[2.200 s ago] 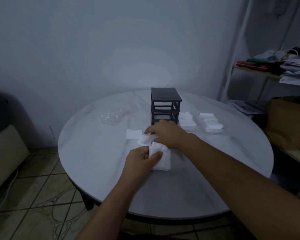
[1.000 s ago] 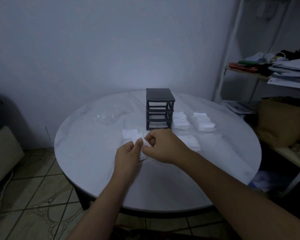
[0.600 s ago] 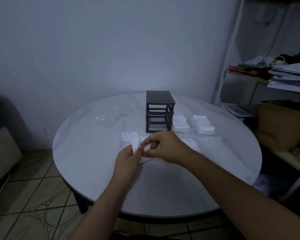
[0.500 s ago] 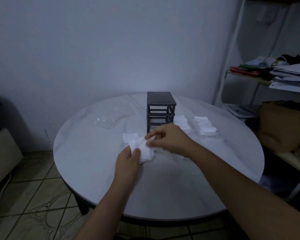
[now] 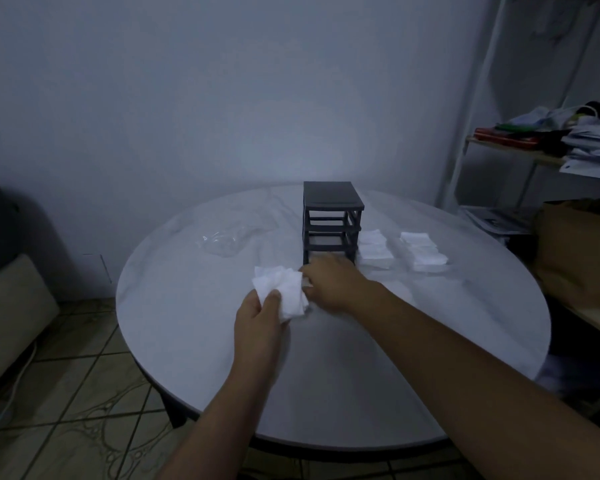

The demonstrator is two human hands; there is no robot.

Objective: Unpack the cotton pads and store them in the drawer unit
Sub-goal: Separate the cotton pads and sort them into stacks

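Note:
A small black drawer unit [image 5: 331, 221] stands on the round white table [image 5: 343, 368], its slots showing as open frames. My left hand [image 5: 257, 317] grips a bunch of white cotton pads [image 5: 286, 291] just left of the unit's base. My right hand [image 5: 336, 284] is at the right edge of the bunch, fingers curled against the pads in front of the unit. To the right of the unit lie two stacks of white pads [image 5: 374, 252] [image 5: 423, 254].
A crumpled clear plastic wrapper [image 5: 224, 242] lies at the table's back left. A white shelf rack [image 5: 541, 147] with papers and cloths stands at the right, with a brown box [image 5: 582, 251] below. Tiled floor and a beige seat [image 5: 11, 313] are at the left.
Both hands lifted and worked the pads between them, then gathered them into one bunch. The bunch now sits higher and further left in my left hand.

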